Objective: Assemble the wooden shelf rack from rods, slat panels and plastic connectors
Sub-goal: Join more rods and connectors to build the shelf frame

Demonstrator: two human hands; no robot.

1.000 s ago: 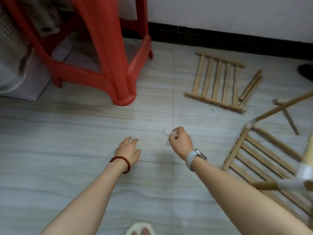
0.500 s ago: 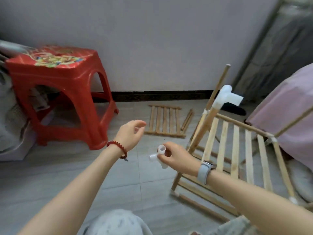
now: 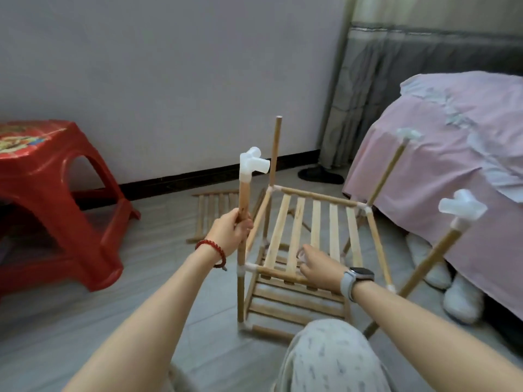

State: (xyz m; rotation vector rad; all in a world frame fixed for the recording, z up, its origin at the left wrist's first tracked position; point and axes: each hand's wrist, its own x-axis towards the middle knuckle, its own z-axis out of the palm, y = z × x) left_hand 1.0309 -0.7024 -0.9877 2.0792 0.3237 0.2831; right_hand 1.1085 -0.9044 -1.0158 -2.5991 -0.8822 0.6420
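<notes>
The partly built wooden rack (image 3: 311,239) stands on the floor in front of me, with two slat shelves and four upright rods. My left hand (image 3: 230,232) grips the near-left upright rod (image 3: 244,205), which carries a white plastic connector (image 3: 252,164) on top. My right hand (image 3: 318,268) hovers over the upper slat shelf and pinches a small white connector (image 3: 302,254), mostly hidden by the fingers. White connectors cap the near-right rod (image 3: 461,207) and the far-right rod (image 3: 409,134). The far-left rod (image 3: 276,148) has a bare top.
A loose slat panel (image 3: 215,213) lies on the floor behind the rack. A red plastic stool (image 3: 53,199) stands at the left. A bed with a pink cover (image 3: 452,154) is close on the right. My knee (image 3: 328,360) is at the bottom.
My view swung up from the floor to the rack. My left hand, free before, took hold of the near-left rod. My right hand carried the small connector over the upper shelf.
</notes>
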